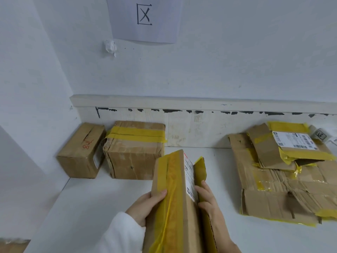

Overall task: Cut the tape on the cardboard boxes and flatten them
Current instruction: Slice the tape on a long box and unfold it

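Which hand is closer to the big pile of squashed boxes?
The right hand. It grips the held box on the side facing the flattened pile, with bare table between. The left hand grips the box's far side.

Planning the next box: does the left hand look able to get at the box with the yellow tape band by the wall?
Probably not yet: the left hand grips the held box; otherwise the taped box stands unobstructed.
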Available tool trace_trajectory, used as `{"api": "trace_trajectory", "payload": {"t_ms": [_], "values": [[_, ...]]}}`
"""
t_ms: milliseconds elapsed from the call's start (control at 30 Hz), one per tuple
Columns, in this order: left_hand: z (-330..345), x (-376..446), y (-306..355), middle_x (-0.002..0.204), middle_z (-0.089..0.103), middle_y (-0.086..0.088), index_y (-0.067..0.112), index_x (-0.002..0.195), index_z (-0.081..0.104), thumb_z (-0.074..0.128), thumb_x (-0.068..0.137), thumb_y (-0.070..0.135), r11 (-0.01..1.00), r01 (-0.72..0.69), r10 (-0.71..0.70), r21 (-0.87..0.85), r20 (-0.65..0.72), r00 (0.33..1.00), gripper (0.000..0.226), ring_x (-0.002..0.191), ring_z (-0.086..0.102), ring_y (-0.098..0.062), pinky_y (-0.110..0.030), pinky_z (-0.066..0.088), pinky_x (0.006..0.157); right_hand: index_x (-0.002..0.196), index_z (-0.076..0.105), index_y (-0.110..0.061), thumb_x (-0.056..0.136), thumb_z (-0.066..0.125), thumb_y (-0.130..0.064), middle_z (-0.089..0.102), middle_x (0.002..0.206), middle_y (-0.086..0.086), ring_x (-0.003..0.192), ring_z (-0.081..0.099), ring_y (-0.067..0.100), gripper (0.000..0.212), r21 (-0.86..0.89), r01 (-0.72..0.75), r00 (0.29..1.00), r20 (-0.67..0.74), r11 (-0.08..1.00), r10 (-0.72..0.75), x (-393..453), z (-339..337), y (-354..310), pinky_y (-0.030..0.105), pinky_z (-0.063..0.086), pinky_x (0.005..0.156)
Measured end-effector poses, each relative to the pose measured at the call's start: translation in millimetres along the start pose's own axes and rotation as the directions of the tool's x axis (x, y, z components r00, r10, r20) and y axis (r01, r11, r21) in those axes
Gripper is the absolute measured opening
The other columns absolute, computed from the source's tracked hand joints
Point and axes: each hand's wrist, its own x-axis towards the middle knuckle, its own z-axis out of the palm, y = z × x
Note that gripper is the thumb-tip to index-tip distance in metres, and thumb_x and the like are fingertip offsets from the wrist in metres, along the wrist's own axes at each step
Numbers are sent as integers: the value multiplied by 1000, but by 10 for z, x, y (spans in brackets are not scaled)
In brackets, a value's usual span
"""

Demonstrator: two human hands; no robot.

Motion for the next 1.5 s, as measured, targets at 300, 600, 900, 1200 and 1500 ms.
{"api": "trace_trajectory", "payload": {"t_ms": [300,600,900,1200,1500], "values": [[-7,60,-204,107,68,-1,18,120,58,66,87,19,969,-198,230,149,-250,940,34,101,62,-24,-42,47,96,118,40,-49,98,39,-2,55,126,-17,109,56,-6,51,-118,-398,866,277,910,415,129,-379,101,29,39,107],[322,262,-503,145,39,-3,19,148,19,58,91,33,891,-129,266,435,-271,925,71,132,39,-27,-40,33,110,143,14,-15,83,60,-40,52,117,-2,104,57,18,80,-191,-753,570,286,629,770,191,212,-67,29,50,87],[157,365,-562,140,45,-7,14,144,27,58,92,28,924,-40,177,381,-332,926,61,128,43,-28,-35,33,106,131,44,-12,94,49,-35,56,115,1,105,54,19,44,-195,-848,480,109,492,870,26,119,449,28,42,88],[329,518,-785,148,33,-10,5,147,15,49,96,27,961,24,90,275,-395,914,65,135,33,-29,-34,26,109,109,38,-13,98,44,-32,49,120,4,113,51,18,22,-720,-620,400,50,311,915,-353,-2,905,21,40,89],[71,628,-785,155,-21,-5,9,144,-23,58,90,38,727,-63,357,683,-299,885,102,145,-10,-22,-33,1,118,118,46,-6,100,39,-17,59,89,6,63,62,19,22,-348,-816,465,79,461,882,-33,-159,788,25,47,55]]}}
